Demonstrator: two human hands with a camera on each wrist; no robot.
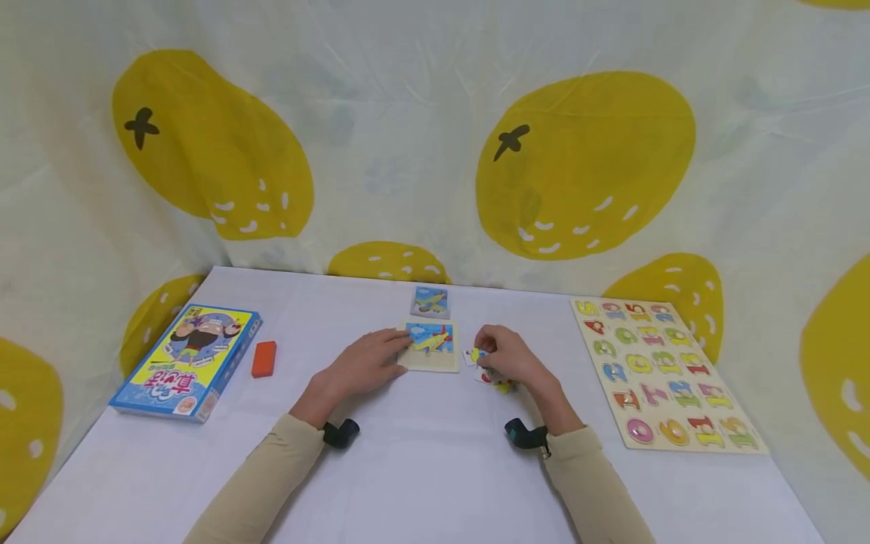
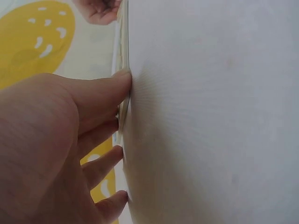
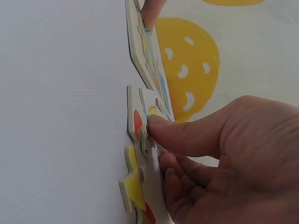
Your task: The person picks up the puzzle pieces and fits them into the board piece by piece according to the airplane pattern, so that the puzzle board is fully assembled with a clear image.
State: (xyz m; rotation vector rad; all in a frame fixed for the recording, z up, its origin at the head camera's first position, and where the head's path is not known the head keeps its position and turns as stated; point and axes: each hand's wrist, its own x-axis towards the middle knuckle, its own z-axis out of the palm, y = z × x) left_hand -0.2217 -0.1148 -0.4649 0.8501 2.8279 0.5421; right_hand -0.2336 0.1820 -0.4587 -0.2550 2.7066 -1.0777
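A small wooden puzzle board [image 1: 435, 365] with an airplane picture lies mid-table. My left hand [image 1: 370, 361] rests at its left side, fingers fairly straight; the index fingertip touches the picture and the thumb the board's edge. In the left wrist view the thumb [image 2: 105, 91] meets that thin edge. To the right of the board, my right hand [image 1: 511, 357] pinches a white-and-yellow puzzle piece [image 1: 470, 356] between thumb and fingers. Several loose pieces lie beneath and beside it, among them a yellow one [image 3: 134, 179] in the right wrist view.
Behind the board lies a card [image 1: 430, 301] with an airplane picture. An orange-red block [image 1: 263, 359] and a blue-yellow box [image 1: 186, 363] are on the left. At the right is a wooden number board [image 1: 669, 374]. A fruit-patterned cloth [image 1: 394, 151] hangs behind the table.
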